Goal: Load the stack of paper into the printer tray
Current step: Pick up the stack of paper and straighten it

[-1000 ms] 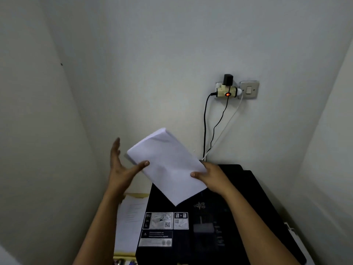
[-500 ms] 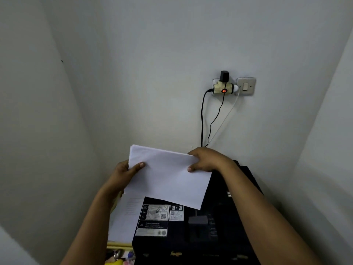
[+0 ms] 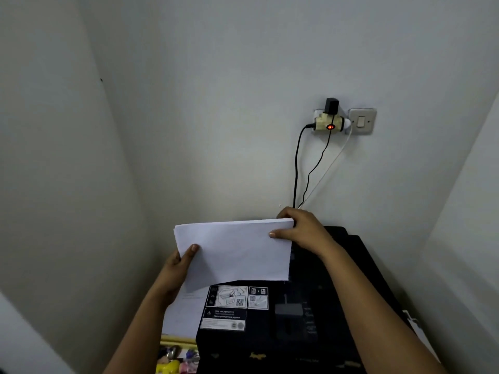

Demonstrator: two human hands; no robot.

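Paper (image 3: 237, 252): levelled since half a second ago, now nearly square, held above printer (image 3: 310, 306). Left hand (image 3: 176, 268): gripping paper's lower-left edge, thumb on top. Right hand (image 3: 299, 230): gripping upper-right corner. Socket (image 3: 328, 122), switch (image 3: 361, 121): on wall behind.

The middle of the frame is filled by the stack of paper (image 3: 237, 252), held at its left edge by the left hand (image 3: 175, 268) and at its upper right corner by the right hand (image 3: 302, 230), above the black printer (image 3: 310, 319). Open air is left above the stack, in front of the back wall (image 3: 216, 103). Just above the right hand, three cables (image 3: 310, 171) hang from the plug adapter (image 3: 328, 122) and cross that space. At lower left, passage beside the printer is narrowed by the left wall (image 3: 54, 184) and a printed sheet (image 3: 183, 311).
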